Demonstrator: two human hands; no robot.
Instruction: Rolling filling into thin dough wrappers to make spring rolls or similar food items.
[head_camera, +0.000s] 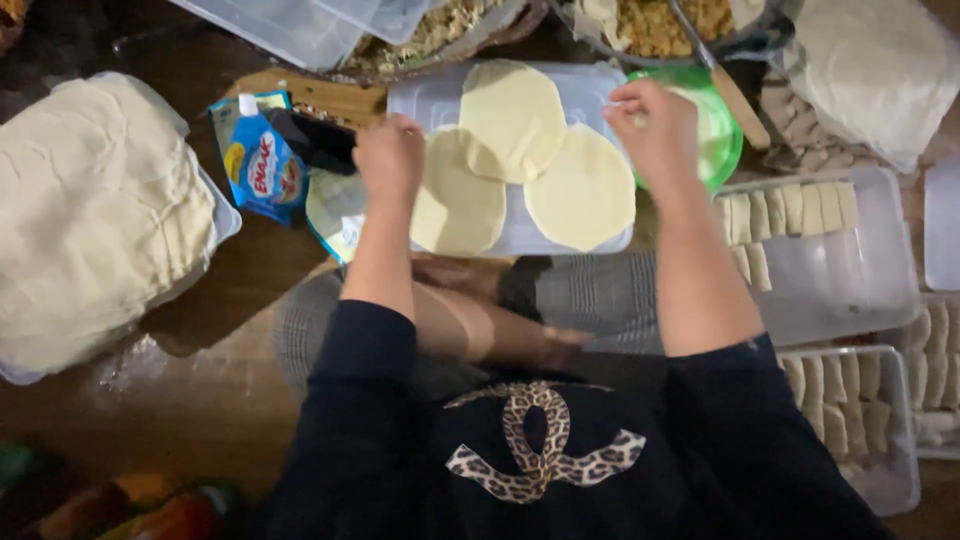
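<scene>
dim warm light | soft overall blur | dark corners | mild glare

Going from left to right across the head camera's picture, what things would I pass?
Big pile of dough sheets → blue pouch → left hand → round wrappers → right hand → green bowl → clear box of folded rolls.

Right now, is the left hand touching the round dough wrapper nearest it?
Touching. The head view shows the left hand resting on the top edge of the leftmost round wrapper, fingers overlapping it with no gap visible.
</scene>
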